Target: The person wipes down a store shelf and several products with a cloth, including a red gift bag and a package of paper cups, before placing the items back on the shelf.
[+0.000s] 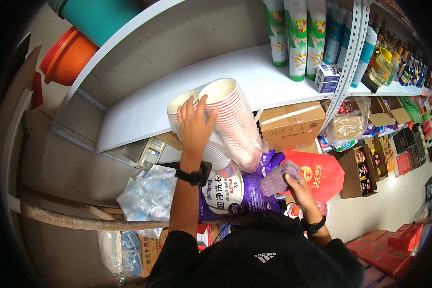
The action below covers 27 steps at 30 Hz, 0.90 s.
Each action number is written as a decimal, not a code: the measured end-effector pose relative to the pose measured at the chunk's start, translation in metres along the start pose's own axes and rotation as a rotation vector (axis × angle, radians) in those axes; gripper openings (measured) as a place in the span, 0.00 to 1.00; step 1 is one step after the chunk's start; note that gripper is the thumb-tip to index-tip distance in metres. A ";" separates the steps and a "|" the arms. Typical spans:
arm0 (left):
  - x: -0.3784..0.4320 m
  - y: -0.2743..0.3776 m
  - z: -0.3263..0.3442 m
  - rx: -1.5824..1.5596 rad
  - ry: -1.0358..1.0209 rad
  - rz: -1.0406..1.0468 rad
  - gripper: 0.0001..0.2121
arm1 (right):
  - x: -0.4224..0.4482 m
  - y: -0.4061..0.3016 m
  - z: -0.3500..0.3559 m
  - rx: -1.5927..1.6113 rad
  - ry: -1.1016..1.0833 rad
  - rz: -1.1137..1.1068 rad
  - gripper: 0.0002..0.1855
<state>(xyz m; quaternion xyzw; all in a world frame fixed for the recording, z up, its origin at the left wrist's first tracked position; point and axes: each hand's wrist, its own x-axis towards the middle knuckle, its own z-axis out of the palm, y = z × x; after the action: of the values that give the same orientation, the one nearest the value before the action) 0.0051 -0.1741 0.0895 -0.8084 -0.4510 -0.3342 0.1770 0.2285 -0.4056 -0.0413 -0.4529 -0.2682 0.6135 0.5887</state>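
Note:
Two stacks of paper cups in clear plastic wrap lean side by side, open mouths up, at the front edge of a white shelf. Red stripes ring the nearer stack (234, 122); the other stack (181, 104) is partly hidden by my left hand (196, 122). The fingers of that hand grip the stacks near their rims. Below the cups rests a purple bag of laundry detergent (252, 194) bearing writing. My right hand (298, 189) holds a crumpled purple cloth (280, 178) over the bag's right side, in front of a red carton or bag (327, 174).
The white shelf (144, 108) carries several green-and-white spray cans (297, 43) and small boxes (327, 77). Under it sits a taped cardboard box (291, 124). A perforated metal post (345, 64) rises at right. Left are a plastic bag (147, 194) and a wooden bar (90, 221).

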 end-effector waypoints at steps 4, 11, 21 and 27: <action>-0.021 0.013 -0.019 0.026 0.089 0.025 0.23 | 0.005 -0.011 -0.001 0.100 0.093 -0.034 0.17; -0.079 0.057 -0.063 0.026 0.057 -0.015 0.26 | 0.033 -0.070 0.015 -0.343 0.386 -0.600 0.18; -0.103 0.076 -0.055 -0.049 0.174 -0.043 0.36 | 0.093 -0.202 0.167 -1.493 -0.596 -1.334 0.25; -0.098 0.061 -0.061 -0.075 0.172 -0.122 0.37 | 0.080 -0.212 0.145 -1.689 -0.806 -1.084 0.24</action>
<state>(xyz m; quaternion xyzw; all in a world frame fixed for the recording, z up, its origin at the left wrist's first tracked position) -0.0026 -0.3021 0.0652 -0.7538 -0.4698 -0.4291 0.1642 0.2122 -0.2640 0.1867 -0.2981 -0.9430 -0.0077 0.1476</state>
